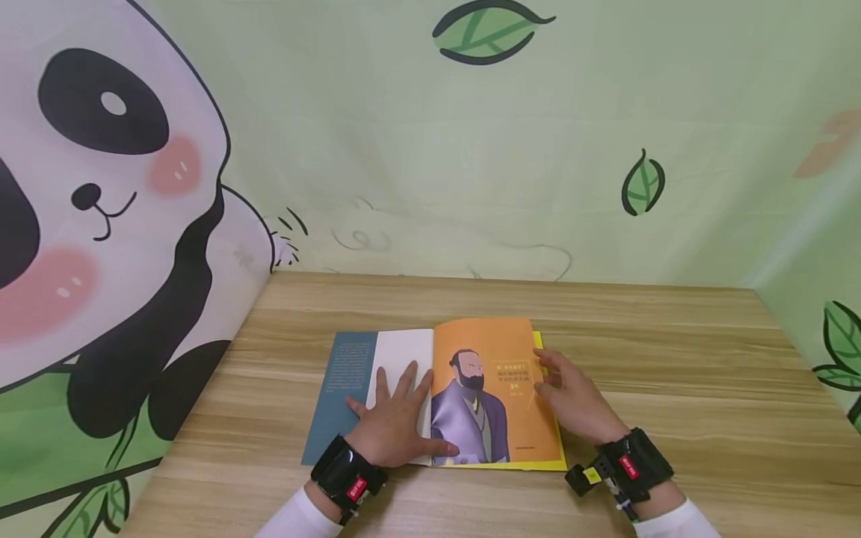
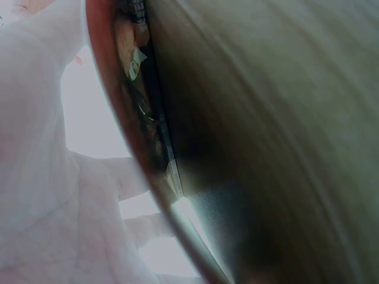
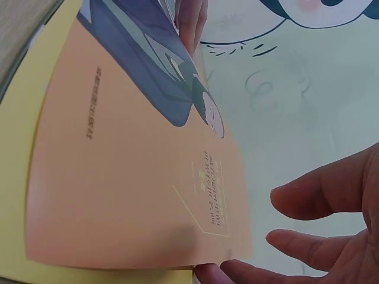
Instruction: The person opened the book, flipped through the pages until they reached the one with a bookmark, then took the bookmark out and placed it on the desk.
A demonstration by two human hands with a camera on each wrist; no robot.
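Note:
An open book (image 1: pixel 403 350) lies on the wooden table, with a blue flap (image 1: pixel 339 407) and white page on its left. Its orange right page (image 1: pixel 484 336) shows a bearded figure in a purple robe. My left hand (image 1: pixel 390 430) presses on the white page with spread fingers, its thumb reaching over the orange page's lower corner. At the right edge is my right hand (image 1: pixel 578 400). In the right wrist view its thumb and forefinger stand apart, while other fingertips (image 3: pixel 254 273) meet the page edge, partly hidden. The left wrist view shows the palm (image 2: pixel 35 195) over the curved book edge.
A yellow sheet (image 1: pixel 538 465) shows beneath the orange page. The wood-grain table (image 1: pixel 706 373) extends around the book. Behind it hangs a pale green backdrop (image 1: pixel 377 134) with a panda (image 1: pixel 195 246) and leaves. Both wrists wear black camera straps (image 1: pixel 635 463).

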